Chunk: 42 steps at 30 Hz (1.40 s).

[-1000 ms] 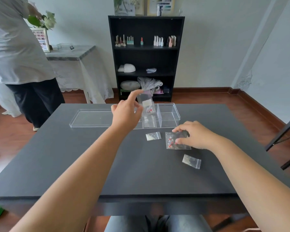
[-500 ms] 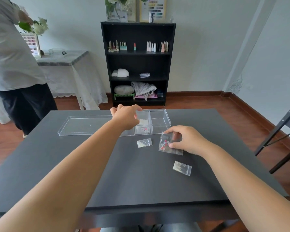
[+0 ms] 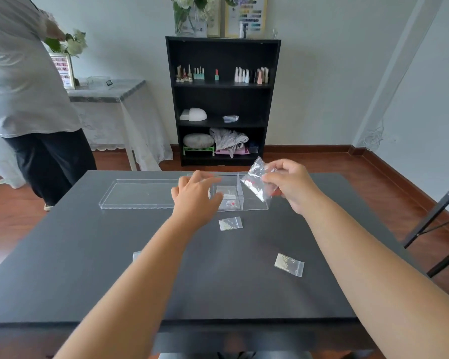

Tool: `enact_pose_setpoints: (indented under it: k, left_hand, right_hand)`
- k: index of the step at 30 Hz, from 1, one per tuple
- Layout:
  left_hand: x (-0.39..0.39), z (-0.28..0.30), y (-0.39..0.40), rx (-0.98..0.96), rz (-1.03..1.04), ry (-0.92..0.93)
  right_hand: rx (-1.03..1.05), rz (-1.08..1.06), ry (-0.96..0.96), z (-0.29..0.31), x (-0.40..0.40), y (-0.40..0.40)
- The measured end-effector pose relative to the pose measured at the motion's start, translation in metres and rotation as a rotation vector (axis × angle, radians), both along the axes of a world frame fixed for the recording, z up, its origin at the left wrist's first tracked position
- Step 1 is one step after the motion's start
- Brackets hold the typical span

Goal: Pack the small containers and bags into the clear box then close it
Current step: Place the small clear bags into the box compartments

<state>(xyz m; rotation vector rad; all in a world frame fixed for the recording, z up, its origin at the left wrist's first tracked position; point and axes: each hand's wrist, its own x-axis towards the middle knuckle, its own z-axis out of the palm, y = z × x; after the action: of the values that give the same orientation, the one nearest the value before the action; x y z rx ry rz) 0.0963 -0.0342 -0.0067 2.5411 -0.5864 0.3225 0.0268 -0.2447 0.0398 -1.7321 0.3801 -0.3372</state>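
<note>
A clear box [image 3: 254, 205] with a divider stands at the far middle of the dark table [image 3: 88, 268]. A small bag with red beads [image 3: 230, 202] lies in its left compartment. My left hand [image 3: 196, 196] hovers at the box's left side, fingers spread, holding nothing. My right hand [image 3: 290, 183] pinches a clear bag of red and white beads [image 3: 257, 182] in the air above the right compartment. Two more small bags lie on the table: one [image 3: 230, 223] just in front of the box, another [image 3: 288, 264] nearer on the right.
The clear flat lid [image 3: 140, 194] lies left of the box. A bit of another bag [image 3: 136, 256] peeks out beside my left forearm. A person [image 3: 29, 99] stands at the far left by a side table. A black shelf [image 3: 222, 99] stands behind.
My left hand lowered its bag into the box's left compartment and let go. My right hand picked up the bead bag from the table and raised it over the box.
</note>
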Motion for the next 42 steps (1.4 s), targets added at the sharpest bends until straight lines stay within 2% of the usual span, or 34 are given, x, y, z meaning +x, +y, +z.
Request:
enact_pose_setpoints:
  k: [5, 10, 19, 27, 33, 36, 39, 42]
  left_hand:
    - [-0.034, -0.029, 0.015, 0.015, 0.058, -0.076]
    - [-0.042, -0.042, 0.023, 0.051, 0.005, -0.125]
    - [-0.043, -0.047, 0.022, 0.039, -0.010, -0.102]
    - [-0.044, -0.044, 0.023, 0.002, -0.004, -0.078]
    - [-0.045, -0.043, 0.023, -0.003, -0.010, -0.072]
    - [-0.045, -0.043, 0.024, 0.005, -0.013, -0.071]
    - [-0.045, -0.043, 0.023, 0.016, -0.020, -0.063]
    - [-0.044, -0.043, 0.023, 0.023, -0.023, -0.058]
  right_hand:
    - [-0.097, -0.026, 0.075, -0.002, 0.039, 0.028]
    - [-0.401, -0.045, 0.115, -0.016, 0.063, 0.046]
    - [-0.806, -0.053, 0.234, -0.033, 0.074, 0.076]
    - [-0.994, -0.086, 0.203, -0.026, 0.063, 0.059]
    - [-1.176, 0.028, 0.337, -0.031, 0.056, 0.047]
    - [-1.267, 0.041, 0.299, -0.031, 0.055, 0.048]
    - [-1.293, 0.038, 0.234, -0.032, 0.056, 0.048]
    - [-1.311, 0.084, 0.327, -0.032, 0.060, 0.048]
